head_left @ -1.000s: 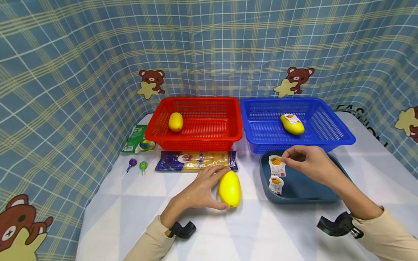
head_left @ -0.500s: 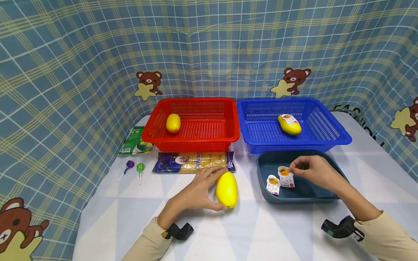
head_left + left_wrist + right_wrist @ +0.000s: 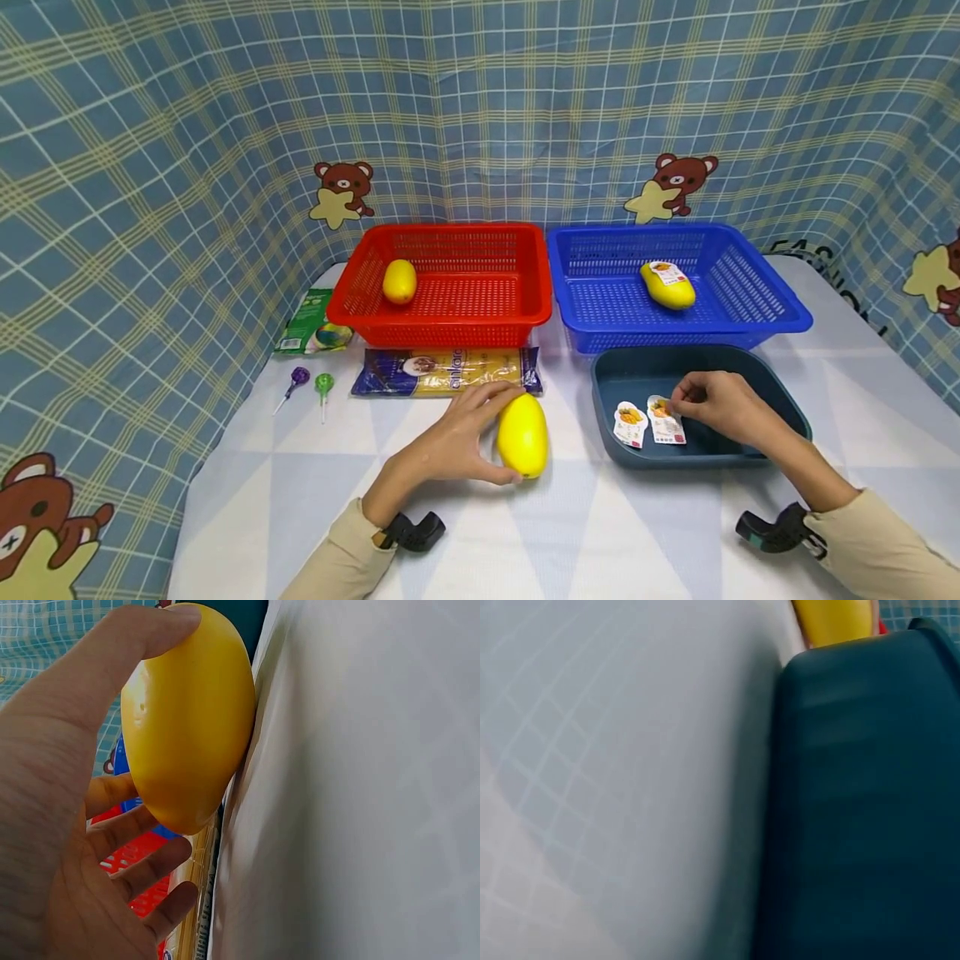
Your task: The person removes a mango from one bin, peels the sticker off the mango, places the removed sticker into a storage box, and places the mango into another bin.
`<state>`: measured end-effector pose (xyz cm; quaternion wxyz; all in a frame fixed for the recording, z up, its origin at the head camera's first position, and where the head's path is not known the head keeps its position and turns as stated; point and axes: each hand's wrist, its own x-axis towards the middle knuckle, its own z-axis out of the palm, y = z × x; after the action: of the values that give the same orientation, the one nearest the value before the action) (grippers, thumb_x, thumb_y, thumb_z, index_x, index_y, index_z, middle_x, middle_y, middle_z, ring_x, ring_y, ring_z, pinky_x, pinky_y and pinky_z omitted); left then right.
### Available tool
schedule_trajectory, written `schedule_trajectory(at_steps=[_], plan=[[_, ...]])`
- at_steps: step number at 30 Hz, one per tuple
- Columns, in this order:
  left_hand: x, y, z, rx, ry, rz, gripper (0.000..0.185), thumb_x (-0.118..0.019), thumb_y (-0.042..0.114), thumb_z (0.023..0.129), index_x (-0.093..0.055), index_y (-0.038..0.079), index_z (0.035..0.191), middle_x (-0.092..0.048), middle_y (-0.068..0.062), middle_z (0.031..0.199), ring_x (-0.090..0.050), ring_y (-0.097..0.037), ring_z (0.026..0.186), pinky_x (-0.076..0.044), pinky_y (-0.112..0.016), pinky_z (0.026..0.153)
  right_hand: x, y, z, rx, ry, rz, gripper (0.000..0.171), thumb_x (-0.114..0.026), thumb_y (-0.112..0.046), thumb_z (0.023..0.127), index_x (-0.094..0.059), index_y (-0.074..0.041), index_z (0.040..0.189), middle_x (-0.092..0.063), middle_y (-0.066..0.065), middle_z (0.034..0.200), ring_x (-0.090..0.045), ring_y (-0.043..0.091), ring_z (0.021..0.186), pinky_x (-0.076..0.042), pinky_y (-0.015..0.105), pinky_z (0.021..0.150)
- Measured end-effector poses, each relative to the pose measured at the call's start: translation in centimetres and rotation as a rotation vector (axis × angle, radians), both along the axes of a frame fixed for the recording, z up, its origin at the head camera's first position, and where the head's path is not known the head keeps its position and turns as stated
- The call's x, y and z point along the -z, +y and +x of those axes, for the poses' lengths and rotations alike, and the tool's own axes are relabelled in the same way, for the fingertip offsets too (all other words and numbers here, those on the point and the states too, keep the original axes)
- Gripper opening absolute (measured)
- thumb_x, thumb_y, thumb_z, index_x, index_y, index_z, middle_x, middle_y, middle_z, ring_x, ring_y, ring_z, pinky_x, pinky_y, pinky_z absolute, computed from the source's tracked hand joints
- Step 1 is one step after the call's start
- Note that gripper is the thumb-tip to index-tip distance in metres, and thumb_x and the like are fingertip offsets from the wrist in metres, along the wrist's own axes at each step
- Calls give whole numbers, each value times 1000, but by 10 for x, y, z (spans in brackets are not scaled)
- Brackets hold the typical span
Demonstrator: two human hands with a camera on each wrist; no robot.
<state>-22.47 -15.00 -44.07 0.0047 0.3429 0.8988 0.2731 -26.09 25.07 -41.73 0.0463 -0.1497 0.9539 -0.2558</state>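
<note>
My left hand [image 3: 463, 437] holds a yellow mango [image 3: 522, 436] on the table, thumb at its near end and fingers at its far end. In the left wrist view, the thumb lies on the smooth mango [image 3: 187, 712] while the lower fingers stand apart from it. My right hand [image 3: 723, 406] is inside the dark teal tray [image 3: 720, 460], pinching the edge of a white mango label [image 3: 666, 422]. Another label [image 3: 630, 427] leans at the tray's left side. Only the outer tray wall [image 3: 870, 802] and tablecloth fill most of the right wrist view; the right hand is hidden there.
A red basket [image 3: 442, 333] holds one plain mango [image 3: 400, 282]. Beside it, a blue basket [image 3: 675, 340] holds a labelled mango [image 3: 667, 287]. A long blue-and-yellow packet [image 3: 446, 372], a green packet [image 3: 307, 323], and purple [image 3: 300, 377] and green [image 3: 323, 383] lollipops lie leftward.
My right hand has moved down and slightly right within the tray, drawing the pinched label away from the other one, then nearer the tray bottom. The left hand keeps its hold on the mango.
</note>
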Motion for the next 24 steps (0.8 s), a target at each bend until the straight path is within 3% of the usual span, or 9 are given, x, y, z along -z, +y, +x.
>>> schedule_trajectory(at_steps=[10, 15, 18, 24], plan=[[-2, 0, -1, 1, 4, -3, 108, -85, 59, 67, -35, 23, 156, -32, 2, 156, -29, -23, 142, -24, -54, 115, 2, -7, -2, -29, 60, 100, 13, -76, -14, 88, -68, -8, 81, -56, -4, 67, -50, 13, 62, -42, 28, 54], [-2, 0, -1, -2, 0, 3, 108, -85, 58, 67, -35, 22, 156, -33, 2, 156, -29, -23, 141, -25, -54, 115, 1, -11, -2, 2, 118, 174, 25, -81, -20, 84, -71, 0, 95, -62, 0, 75, -54, 17, 67, -51, 39, 62], [-1, 0, -1, 2, 0, 4, 108, -85, 58, 67, -35, 22, 156, -33, 2, 156, -29, -24, 141, -26, -55, 114, 1, -10, -1, 4, 146, 167, 34, -82, -22, 84, -71, 3, 103, -66, 3, 81, -59, 19, 72, -54, 46, 68], [1, -1, -1, 6, 13, -1, 108, -84, 59, 68, -34, 23, 156, -33, 1, 156, -31, -25, 141, -25, -56, 114, -3, -8, 3, -27, 167, 126, 33, -81, -22, 86, -71, 3, 105, -68, 5, 86, -62, 22, 78, -55, 49, 73]])
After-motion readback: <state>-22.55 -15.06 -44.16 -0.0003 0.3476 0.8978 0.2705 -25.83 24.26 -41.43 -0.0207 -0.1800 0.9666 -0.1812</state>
